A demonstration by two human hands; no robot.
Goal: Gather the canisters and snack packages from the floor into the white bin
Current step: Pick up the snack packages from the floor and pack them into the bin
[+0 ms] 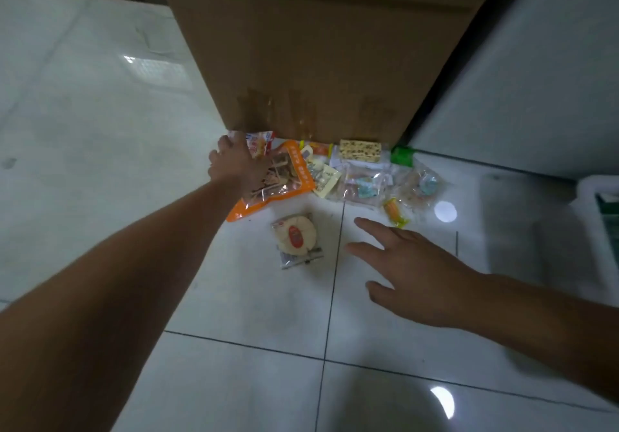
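Snack packages lie in a heap on the tiled floor against a cardboard box. My left hand reaches into the heap's left end, fingers curled on an orange-edged clear bag and a red-white packet behind it. A round pastry pack lies alone nearer me. My right hand hovers flat and open above the floor, right of the pastry, holding nothing. Clear candy bags, a cereal bar, a green packet and a small yellow-orange candy lie further right. The white bin shows at the right edge.
The tall cardboard box blocks the far side. A white appliance wall stands at the right, leaving a dark gap beside the box. Glossy white floor tiles stretch to the left and toward me.
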